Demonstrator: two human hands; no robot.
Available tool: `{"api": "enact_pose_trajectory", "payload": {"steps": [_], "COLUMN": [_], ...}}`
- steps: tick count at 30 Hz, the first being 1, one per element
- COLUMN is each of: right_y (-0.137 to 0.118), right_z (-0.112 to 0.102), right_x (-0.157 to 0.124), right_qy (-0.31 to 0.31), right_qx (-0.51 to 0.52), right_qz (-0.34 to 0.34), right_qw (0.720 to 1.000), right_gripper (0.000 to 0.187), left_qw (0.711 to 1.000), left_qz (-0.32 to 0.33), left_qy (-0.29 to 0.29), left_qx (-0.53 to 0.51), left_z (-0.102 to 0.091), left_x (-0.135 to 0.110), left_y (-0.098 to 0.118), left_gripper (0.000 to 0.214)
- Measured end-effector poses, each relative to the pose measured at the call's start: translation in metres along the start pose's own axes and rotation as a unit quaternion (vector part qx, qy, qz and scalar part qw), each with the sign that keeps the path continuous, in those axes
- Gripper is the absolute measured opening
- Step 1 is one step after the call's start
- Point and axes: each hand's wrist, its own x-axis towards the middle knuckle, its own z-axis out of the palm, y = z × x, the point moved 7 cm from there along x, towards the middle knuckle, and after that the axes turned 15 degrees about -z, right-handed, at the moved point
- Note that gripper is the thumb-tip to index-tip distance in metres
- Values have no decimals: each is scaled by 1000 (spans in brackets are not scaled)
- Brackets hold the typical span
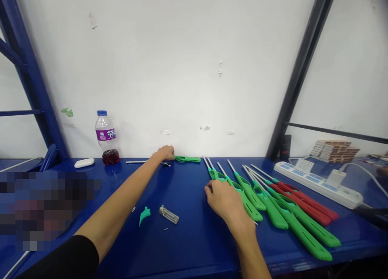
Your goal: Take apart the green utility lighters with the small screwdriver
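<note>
My left hand (pixel 166 152) reaches to the back of the table, its fingers closed at the near end of a green lighter handle piece (pixel 190 159) lying along the wall. A metal tube (pixel 136 162) lies behind my left wrist. My right hand (pixel 226 198) has its fingers curled over a green long-necked lighter (pixel 214 174), whose handle is mostly hidden beneath the palm. Beside it, several green lighters (pixel 274 212) and red lighters (pixel 309 204) lie side by side, tubes toward the wall. Between my arms are a clear fuel tank (pixel 169 214), a teal trigger (pixel 144 215) and a small pin (pixel 165 229).
A bottle of dark drink (pixel 106 139) and a white case (pixel 84 163) stand at the back left. Along the right runs a white power strip (pixel 318 186) with plugs and cables. Stacked small boxes (pixel 333 150) sit behind it. A pixelated patch covers the left front.
</note>
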Motion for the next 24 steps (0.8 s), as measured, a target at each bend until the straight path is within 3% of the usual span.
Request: {"api": "enact_pose_trajectory", "payload": {"steps": [6,12,19,24], "right_y": [7,20,15,3], "right_z": [-13,-13,-8,-8], "right_x": [-1,-4,-3,-4], "right_qy": [30,23,11,24], "right_qx": [13,0,-10,-20], "right_qz": [24,60,65,50], "right_qw": [999,998,998,998], "right_gripper": [27,39,48,49], "left_qw": [999,990,971,955], "left_qz": [38,93,157,194], "left_qy": [35,97,170,219], "left_qx": [-9,-36,-53,-55], "left_z": [-9,-34,-72,-95], "left_x": [-15,-52,-121,-194], "left_y": [8,32,64,73], "left_gripper": [37,35,32,21]}}
